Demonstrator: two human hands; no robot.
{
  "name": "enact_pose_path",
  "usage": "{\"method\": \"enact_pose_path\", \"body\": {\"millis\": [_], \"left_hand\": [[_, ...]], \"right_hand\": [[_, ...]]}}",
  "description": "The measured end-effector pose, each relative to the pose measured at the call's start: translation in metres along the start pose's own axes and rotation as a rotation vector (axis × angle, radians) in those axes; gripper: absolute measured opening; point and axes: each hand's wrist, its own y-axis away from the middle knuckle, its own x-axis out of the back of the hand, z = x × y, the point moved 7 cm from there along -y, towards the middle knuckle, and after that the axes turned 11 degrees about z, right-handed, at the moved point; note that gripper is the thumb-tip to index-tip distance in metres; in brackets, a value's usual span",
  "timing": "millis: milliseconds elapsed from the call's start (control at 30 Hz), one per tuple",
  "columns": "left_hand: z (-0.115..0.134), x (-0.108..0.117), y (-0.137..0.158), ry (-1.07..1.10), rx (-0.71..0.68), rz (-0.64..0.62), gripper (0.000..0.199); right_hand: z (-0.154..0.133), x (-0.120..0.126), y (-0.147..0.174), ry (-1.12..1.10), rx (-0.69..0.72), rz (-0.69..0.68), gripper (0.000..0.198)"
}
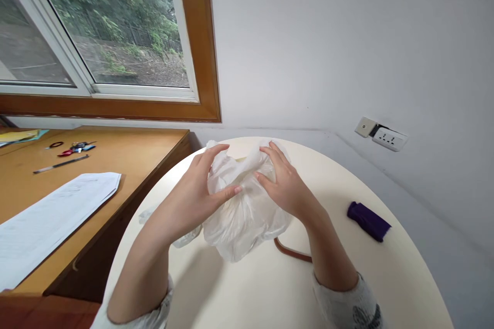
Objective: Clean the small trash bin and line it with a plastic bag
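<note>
A crumpled, translucent white plastic bag [247, 221] is held up between my two hands above the round table. My left hand [196, 190] grips its left side, the thumb pressed across the front and the fingers curled round the back. On the other side, my right hand [283, 180] has hold of the upper right part with thumb and fingers. Something pale yellowish shows at the bag's top opening, too covered to name. Another piece of clear plastic [187, 237] lies on the table, partly hidden behind my left forearm.
On the cream round table [247, 298] lie a dark purple folded cloth [368, 221] and a brown curved strap or handle [291, 253], partly behind my right arm. At left, a wooden desk [154, 139] bears papers [65, 211], a pen [62, 164] and small red and blue items [77, 149]. A wall socket [389, 139] is at right.
</note>
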Motion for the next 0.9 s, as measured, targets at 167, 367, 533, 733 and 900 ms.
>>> {"method": "enact_pose_path", "body": {"millis": [167, 367, 533, 733, 900], "left_hand": [[-0.012, -0.007, -0.005, -0.172, 0.039, -0.032, 0.027], [-0.033, 0.009, -0.012, -0.269, 0.145, 0.042, 0.026], [-0.049, 0.023, -0.018, -0.297, 0.171, 0.176, 0.025], [-0.062, 0.029, -0.018, -0.303, 0.256, 0.207, 0.028], [-0.070, 0.032, -0.018, -0.308, 0.288, 0.179, 0.035]], "right_hand": [[0.009, -0.016, 0.002, 0.083, -0.070, -0.119, 0.066], [0.026, -0.006, 0.000, 0.045, -0.139, -0.086, 0.073], [0.046, 0.007, -0.003, 0.120, -0.233, -0.060, 0.064], [0.049, 0.014, -0.007, 0.106, -0.210, -0.059, 0.044], [0.056, 0.026, -0.008, 0.116, -0.222, 0.012, 0.040]]}}
